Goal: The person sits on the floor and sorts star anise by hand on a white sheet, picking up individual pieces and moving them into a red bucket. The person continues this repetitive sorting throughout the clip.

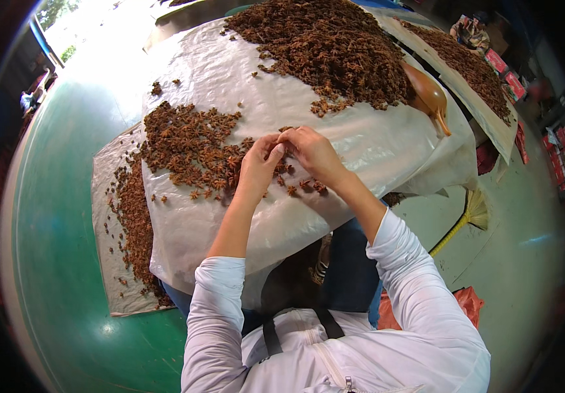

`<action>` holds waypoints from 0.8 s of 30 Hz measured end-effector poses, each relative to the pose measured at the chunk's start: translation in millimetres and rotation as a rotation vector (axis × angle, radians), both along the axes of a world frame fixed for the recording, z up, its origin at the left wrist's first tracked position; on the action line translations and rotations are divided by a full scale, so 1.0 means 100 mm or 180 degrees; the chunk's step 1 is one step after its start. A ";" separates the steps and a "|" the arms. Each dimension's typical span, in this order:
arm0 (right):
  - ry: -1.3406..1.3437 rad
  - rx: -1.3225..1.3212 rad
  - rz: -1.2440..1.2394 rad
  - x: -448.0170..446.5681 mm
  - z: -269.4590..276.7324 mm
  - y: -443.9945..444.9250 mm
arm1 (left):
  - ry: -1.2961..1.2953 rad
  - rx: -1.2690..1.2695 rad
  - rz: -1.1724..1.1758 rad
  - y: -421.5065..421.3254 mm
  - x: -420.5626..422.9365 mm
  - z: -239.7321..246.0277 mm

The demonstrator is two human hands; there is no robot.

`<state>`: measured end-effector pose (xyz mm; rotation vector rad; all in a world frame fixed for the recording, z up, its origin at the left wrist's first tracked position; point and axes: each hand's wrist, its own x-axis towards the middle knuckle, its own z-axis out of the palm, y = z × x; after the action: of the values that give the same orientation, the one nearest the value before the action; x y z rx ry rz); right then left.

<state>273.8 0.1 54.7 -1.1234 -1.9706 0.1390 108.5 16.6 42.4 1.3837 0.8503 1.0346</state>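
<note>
My left hand (258,164) and my right hand (314,151) meet at the fingertips over a table covered with a translucent plastic sheet (243,236). Their fingers are bent together, and whatever lies between them is hidden. A star anise pod (286,128) shows just behind the right fingers. To the left, a loose spread of star anise (189,142) reaches up to my left hand. Several single pods (304,184) lie below my right hand. Farther back rises a large heap of star anise (331,44).
An orange-brown plastic scoop (427,93) rests against the heap's right side. More star anise (135,221) covers a floor sheet (103,255) at left. A broom (474,211) and a red bag (469,304) lie at right. Another person (471,32) is beside a second pile (464,64).
</note>
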 end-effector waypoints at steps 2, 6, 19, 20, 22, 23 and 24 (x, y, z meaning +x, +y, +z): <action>0.0449 -0.0085 -0.0341 0.03 0.04 -0.10 | 0.0470 -0.0152 0.0160 -0.05 -0.02 0.00; 0.0402 -0.0157 -0.1098 0.21 0.09 0.04 | 0.0472 -0.0141 0.0605 -0.17 -0.23 -0.03; 0.1174 -0.1257 -0.0583 0.07 0.15 0.21 | 0.0288 -0.0297 0.0513 -0.44 -0.18 0.05; 0.1660 -0.1099 -0.0465 0.03 0.17 0.11 | -0.0026 -0.0510 0.0564 -0.48 -0.08 0.09; 0.2251 -0.1417 -0.0101 -0.06 0.14 -0.10 | -0.1089 -0.1041 0.0276 -0.57 0.05 0.13; 0.2575 -0.1536 0.0118 -0.13 0.09 -0.20 | -0.1656 -0.1256 0.0007 -0.61 0.09 0.12; 0.2910 -0.1731 0.0270 -0.17 0.05 -0.30 | -0.1927 -0.1130 -0.0354 -0.62 0.11 0.12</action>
<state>256.5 -29.4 59.4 -1.0237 -1.1598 1.0818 119.1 -45.0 54.0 0.7435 0.4665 1.0720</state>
